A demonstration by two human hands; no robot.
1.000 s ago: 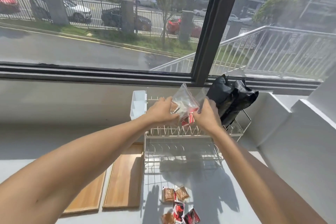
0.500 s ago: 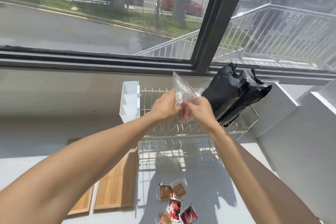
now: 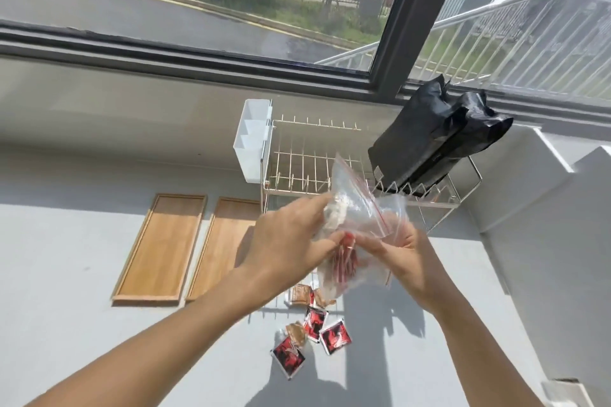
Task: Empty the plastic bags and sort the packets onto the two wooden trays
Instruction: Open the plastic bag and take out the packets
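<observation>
1. Several packets (image 3: 310, 330) are already lying loose on the counter (image 3: 66, 324) near its front edge, red ones mixed with brown. If you are tipping the next lot onto that heap, you are risking some sliding off the front edge or burying the ones below.
2. Both hands are gripping the clear zip bag (image 3: 357, 225) above that heap: your left hand (image 3: 291, 241) is pinching its left side, and your right hand (image 3: 410, 258) is pinching its lower right edge. Red packets are bunching inside; a sharp shake is likely scattering them.
3. Two wooden trays (image 3: 162, 241) are lying bare toward the counter's left, well apart from the heap.
4. Motion blur is hiding the bag's mouth and count; I cannot tell whether it is open.
5. Black bags (image 3: 426, 142) are standing in the wire rack (image 3: 297, 162) at the back, contents unseen.
</observation>
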